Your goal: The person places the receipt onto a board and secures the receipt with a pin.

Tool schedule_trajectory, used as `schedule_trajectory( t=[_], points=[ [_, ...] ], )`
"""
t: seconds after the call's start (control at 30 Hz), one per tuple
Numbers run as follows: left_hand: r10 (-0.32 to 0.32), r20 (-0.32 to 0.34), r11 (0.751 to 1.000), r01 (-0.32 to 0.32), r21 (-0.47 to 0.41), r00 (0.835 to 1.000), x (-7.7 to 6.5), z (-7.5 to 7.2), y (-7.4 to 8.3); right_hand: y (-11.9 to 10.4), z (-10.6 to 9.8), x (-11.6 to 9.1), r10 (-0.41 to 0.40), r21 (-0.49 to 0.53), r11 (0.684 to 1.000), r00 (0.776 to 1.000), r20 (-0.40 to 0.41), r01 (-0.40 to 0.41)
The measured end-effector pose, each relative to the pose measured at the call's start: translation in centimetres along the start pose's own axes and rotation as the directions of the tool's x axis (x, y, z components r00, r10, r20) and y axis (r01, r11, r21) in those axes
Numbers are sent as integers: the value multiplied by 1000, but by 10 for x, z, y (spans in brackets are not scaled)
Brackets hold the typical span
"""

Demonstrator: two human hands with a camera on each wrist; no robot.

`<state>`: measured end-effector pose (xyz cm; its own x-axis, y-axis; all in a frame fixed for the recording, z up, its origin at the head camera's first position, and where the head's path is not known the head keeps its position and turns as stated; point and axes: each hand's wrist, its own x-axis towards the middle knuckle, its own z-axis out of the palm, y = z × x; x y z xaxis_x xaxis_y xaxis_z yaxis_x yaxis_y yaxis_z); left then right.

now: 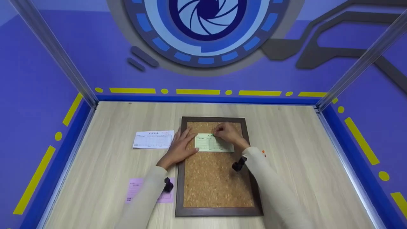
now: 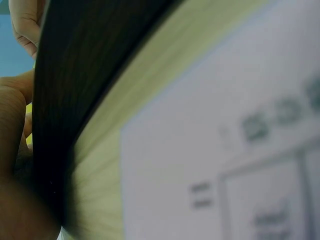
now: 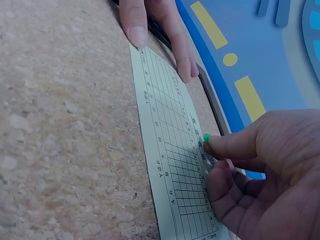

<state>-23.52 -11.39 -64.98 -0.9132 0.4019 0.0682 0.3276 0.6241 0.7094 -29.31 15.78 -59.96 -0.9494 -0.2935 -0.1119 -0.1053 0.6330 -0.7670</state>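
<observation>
A cork board [image 1: 219,181] in a dark brown frame lies on the table. Flat on its upper part is a pale green printed slip [image 1: 205,143]. My right hand [image 1: 229,133] pinches a green push pin [image 3: 207,137] between thumb and fingers at the slip's top edge. The pin's point is hidden. My left hand [image 1: 182,148] spreads over the board's left side with fingers extended. Its thumb [image 3: 137,35] presses at the slip's lower left corner, and the other fingertips rest near the upper left corner.
To the board's left lies a white printed slip [image 1: 153,140], overlapped slightly by the left hand. A pink slip [image 1: 135,187] sits nearer, partly under the left sleeve. Small orange pieces [image 1: 263,153] lie beside the right forearm. Blue-purple walls [image 1: 203,82] border the table.
</observation>
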Motion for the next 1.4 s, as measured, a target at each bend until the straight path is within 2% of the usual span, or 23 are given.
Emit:
schedule_trajectory(
  t=[0.1, 0.27, 0.47, 0.7, 0.83, 1.0, 1.4],
  points=[
    [12, -7, 1000, -12, 7, 1000, -1, 0, 2, 0, -1, 0, -1, -13, 1000, 1000, 5, 1],
    [16, -13, 1000, -16, -24, 1000, 1, 4, -5, -1, -2, -1, 7, -12, 1000, 1000, 0, -7],
    [11, -9, 999, -12, -33, 1000, 2, 7, -10, -6, -3, 0, 78, -7, 997, 997, -15, -78],
    [12, -33, 999, -13, -33, 999, 0, 4, 0, -11, -3, 2, 158, 9, 987, 987, 1, -158],
    [-18, -15, 1000, 18, -5, 1000, -1, 1, 6, -13, -3, 5, 210, 16, 978, 978, 10, -210],
    [-22, 5, 1000, 22, 12, 1000, -1, -2, 9, -12, -2, 7, 219, 17, 976, 976, -17, -219],
    [-19, -2, 1000, 19, 19, 1000, -2, -2, 6, -11, 1, 10, 240, 42, 970, 970, -34, -238]
  ],
)
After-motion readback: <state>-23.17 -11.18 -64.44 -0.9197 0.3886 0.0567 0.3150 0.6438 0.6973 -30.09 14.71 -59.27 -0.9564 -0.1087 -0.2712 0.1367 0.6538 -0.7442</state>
